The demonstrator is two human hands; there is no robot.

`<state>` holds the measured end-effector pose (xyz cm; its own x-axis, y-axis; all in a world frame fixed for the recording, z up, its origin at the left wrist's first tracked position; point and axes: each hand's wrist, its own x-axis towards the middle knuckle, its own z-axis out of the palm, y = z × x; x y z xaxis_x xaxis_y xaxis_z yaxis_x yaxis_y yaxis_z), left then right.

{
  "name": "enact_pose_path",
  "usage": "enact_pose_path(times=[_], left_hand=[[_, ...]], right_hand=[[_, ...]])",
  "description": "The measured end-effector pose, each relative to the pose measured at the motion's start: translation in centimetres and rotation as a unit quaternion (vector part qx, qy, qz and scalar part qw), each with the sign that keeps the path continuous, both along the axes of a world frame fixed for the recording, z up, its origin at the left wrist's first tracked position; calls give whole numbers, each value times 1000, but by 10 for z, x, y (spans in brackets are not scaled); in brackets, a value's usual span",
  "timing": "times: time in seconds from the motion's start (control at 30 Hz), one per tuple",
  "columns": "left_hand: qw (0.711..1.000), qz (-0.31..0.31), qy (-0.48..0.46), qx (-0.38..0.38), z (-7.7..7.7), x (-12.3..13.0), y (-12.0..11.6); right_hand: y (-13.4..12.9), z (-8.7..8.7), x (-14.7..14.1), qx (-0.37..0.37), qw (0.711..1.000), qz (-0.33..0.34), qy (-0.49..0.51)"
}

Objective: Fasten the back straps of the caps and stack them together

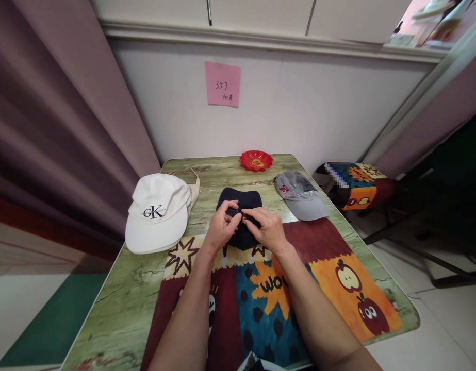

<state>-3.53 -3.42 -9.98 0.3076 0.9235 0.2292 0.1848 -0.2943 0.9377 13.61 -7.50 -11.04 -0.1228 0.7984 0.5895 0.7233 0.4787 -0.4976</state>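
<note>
A dark navy cap (pixel 248 198) lies in the middle of the table, partly on the patterned mat, with its brim toward the back. At its near side, the fingers of my left hand (pixel 222 225) are closed on a dark cap strap (pixel 233 212). My right hand (pixel 265 226) pinches at the strap's other end, its fingertips close to the left ones. The fingers cover much of the strap, so whether its ends are joined cannot be made out.
On the left sits a white cap (pixel 154 211) with black letters; a grey cap (pixel 301 193) lies to the right. A red scalloped dish (pixel 256 161) stands at the back. The patterned mat (pixel 257 309) covers the near table (pixel 106 309). A stool (pixel 371 193) stands beyond the right edge.
</note>
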Motion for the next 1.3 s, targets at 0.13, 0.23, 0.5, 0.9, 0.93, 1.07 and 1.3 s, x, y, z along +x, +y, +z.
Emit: enact_pose_path(times=[0.13,0.23,0.5,0.9,0.93,1.07,1.3], left_hand=[[999,-46,-9,-11,-1,-4,1],[998,-32,-38,-27,-1,-8,4],[987,22,-129,-96,5,-16,6],[984,-57,-85,-147,16,-51,7],[983,-59,-85,-148,16,-52,7],[984,-61,-84,-144,13,-51,8],[990,-32,-33,-135,26,-44,3]], right_hand=[[0,0,-1,-15,999,12,36],[2,1,2,-44,996,2,76],[4,5,24,-205,956,64,198],[-1,15,15,-268,879,148,366],[-2,16,15,-268,878,148,368],[-3,17,13,-258,889,142,350],[-2,11,9,-265,884,140,358]])
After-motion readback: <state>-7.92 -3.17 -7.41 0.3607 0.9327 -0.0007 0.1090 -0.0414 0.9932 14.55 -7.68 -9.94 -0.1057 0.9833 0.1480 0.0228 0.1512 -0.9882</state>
